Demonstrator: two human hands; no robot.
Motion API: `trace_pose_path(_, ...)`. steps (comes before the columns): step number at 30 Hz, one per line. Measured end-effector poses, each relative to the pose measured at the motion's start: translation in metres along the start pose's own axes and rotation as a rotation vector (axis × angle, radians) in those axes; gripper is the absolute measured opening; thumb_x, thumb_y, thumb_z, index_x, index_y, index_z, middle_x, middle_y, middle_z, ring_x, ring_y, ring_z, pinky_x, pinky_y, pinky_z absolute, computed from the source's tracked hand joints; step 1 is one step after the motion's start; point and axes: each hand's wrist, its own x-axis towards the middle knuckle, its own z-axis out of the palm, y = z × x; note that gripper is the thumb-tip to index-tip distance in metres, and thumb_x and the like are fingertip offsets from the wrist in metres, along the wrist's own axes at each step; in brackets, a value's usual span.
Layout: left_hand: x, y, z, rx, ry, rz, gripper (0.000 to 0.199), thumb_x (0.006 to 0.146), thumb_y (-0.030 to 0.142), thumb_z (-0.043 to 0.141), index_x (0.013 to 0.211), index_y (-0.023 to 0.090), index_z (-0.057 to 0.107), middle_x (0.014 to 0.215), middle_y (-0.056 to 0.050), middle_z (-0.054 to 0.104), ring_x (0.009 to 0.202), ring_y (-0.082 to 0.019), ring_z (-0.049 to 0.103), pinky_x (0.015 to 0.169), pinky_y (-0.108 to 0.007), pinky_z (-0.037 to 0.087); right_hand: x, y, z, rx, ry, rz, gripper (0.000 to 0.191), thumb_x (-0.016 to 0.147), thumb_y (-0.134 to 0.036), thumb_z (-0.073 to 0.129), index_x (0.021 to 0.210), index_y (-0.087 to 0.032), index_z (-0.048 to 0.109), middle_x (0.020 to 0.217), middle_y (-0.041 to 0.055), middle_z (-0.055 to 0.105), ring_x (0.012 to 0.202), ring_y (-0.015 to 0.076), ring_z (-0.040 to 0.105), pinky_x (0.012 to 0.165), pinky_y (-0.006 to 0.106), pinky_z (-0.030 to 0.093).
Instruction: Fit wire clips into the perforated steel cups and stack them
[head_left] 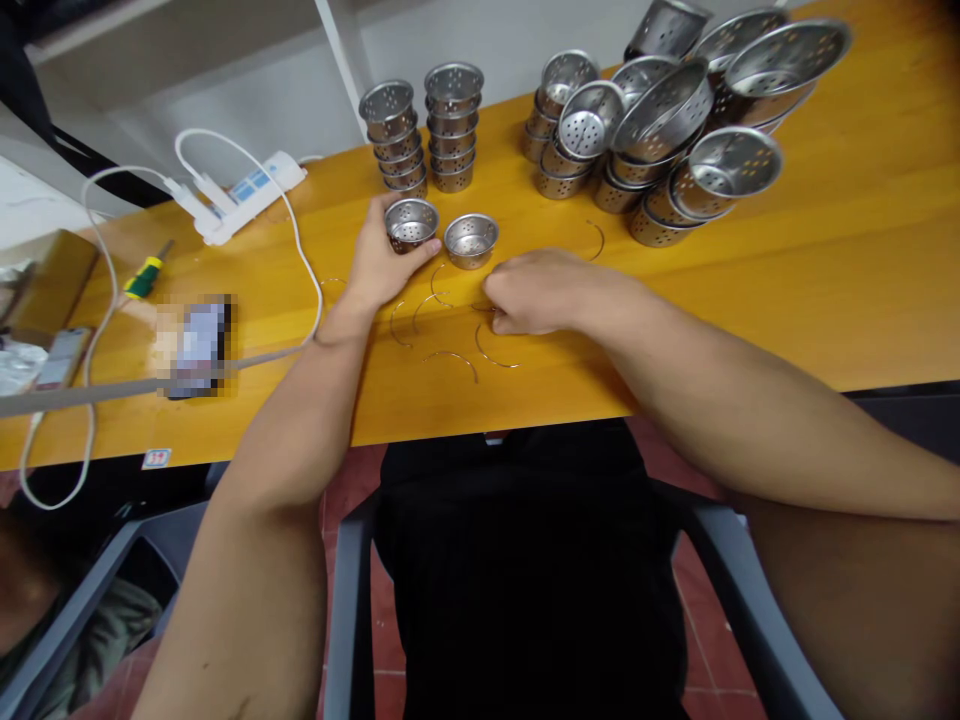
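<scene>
My left hand (386, 255) is wrapped round a small perforated metal cup (412, 238), held upright low over the table. Just right of it stands a second perforated cup (472, 243), which neither hand touches. My right hand (536, 290) is closed, knuckles up, at the tabletop near a thin curved wire. Its fingertips are partly hidden, so what they pinch, if anything, does not show. Several more curved wires (450, 356) lie scattered between and in front of my hands, and another wire (600, 240) lies farther right.
Two stacks of perforated cups, a left stack (394, 145) and a right stack (454, 130), stand at the back. More cups and larger bowls (664, 110) are piled at back right. A power strip (247, 200), white cables, a screwdriver (144, 277) and a phone (199, 345) lie left.
</scene>
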Motion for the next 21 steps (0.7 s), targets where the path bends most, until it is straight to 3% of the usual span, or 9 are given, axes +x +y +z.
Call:
trace_pose_path(5, 0.001, -0.002, 0.000, -0.023, -0.006, 0.013, 0.100, 0.090, 0.091, 0.104, 0.157, 0.031, 0.060, 0.161, -0.011, 0.079, 0.160, -0.042, 0.072, 0.144, -0.066, 0.057, 0.002, 0.002, 0.000, -0.024, -0.032, 0.006, 0.026, 0.113, -0.032, 0.078, 0.128, -0.015, 0.092, 0.128, 0.0202, 0.092, 0.109, 0.0397, 0.085, 0.080, 0.043, 0.054)
trace_pose_path(9, 0.003, 0.001, 0.002, -0.065, 0.060, 0.045, 0.109, 0.085, 0.093, 0.105, 0.162, 0.033, 0.056, 0.169, -0.015, 0.073, 0.163, -0.043, 0.071, 0.146, -0.064, 0.056, 0.003, 0.016, -0.002, 0.107, 0.090, -0.006, 0.022, 0.110, -0.028, 0.072, 0.124, -0.019, 0.086, 0.118, 0.0178, 0.089, 0.104, 0.0390, 0.083, 0.078, 0.044, 0.050)
trace_pose_path(14, 0.004, 0.029, 0.001, -0.051, 0.110, 0.059, 0.106, 0.089, 0.091, 0.103, 0.165, 0.038, 0.052, 0.176, -0.014, 0.066, 0.170, -0.041, 0.065, 0.144, -0.057, 0.059, 0.006, 0.031, 0.001, 0.433, 0.269, 0.063, 0.023, 0.112, -0.035, 0.071, 0.130, -0.025, 0.083, 0.115, 0.0127, 0.088, 0.106, 0.0380, 0.081, 0.089, 0.046, 0.058)
trace_pose_path(18, 0.002, 0.047, 0.002, -0.041, 0.119, 0.065, 0.101, 0.089, 0.093, 0.101, 0.161, 0.039, 0.055, 0.172, -0.011, 0.068, 0.172, -0.041, 0.063, 0.140, -0.056, 0.062, 0.009, 0.032, 0.005, 0.708, 0.275, 0.031, 0.032, 0.120, -0.047, 0.068, 0.139, -0.026, 0.082, 0.117, 0.0128, 0.090, 0.099, 0.0353, 0.083, 0.090, 0.049, 0.066)
trace_pose_path(21, 0.002, 0.048, 0.005, -0.079, 0.099, 0.079, 0.101, 0.089, 0.098, 0.099, 0.157, 0.038, 0.054, 0.169, -0.007, 0.071, 0.169, -0.037, 0.062, 0.140, -0.055, 0.060, 0.009, 0.031, 0.007, 0.731, 0.340, 0.015, 0.044, 0.122, -0.064, 0.068, 0.143, -0.029, 0.082, 0.130, 0.0140, 0.090, 0.103, 0.0358, 0.084, 0.091, 0.050, 0.067)
